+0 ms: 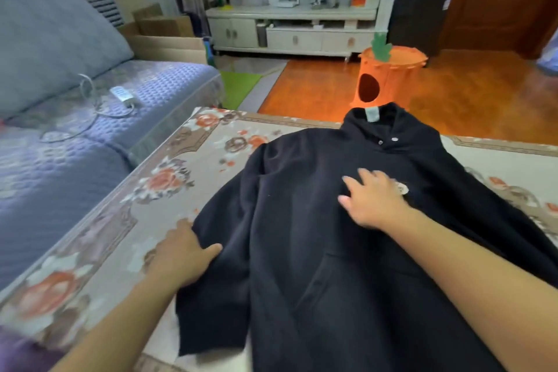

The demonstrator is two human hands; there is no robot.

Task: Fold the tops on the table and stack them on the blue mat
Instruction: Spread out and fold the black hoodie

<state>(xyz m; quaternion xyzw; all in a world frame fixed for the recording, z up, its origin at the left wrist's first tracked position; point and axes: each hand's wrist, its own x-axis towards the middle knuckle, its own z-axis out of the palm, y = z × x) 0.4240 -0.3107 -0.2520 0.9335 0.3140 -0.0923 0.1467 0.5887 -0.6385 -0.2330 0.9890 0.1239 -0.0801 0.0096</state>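
Note:
A black hooded top (pixel 302 235) lies spread front-up on the table (pixel 187 160), hood toward the far edge, a small pale logo on its chest. My left hand (pixel 184 254) grips the edge of its left sleeve, thumb on top of the cloth and fingers hidden under it. My right hand (pixel 373 199) lies flat on the chest, fingers straight and spread, partly covering the logo. No blue mat is in view.
The table wears a beige cloth with orange flowers. A blue-grey sofa (pixel 75 130) with a white charger and cable (pixel 122 95) runs along the left. Beyond the table stand an orange carrot-shaped felt house (pixel 389 78) on a wooden floor and a white cabinet (pixel 296 30).

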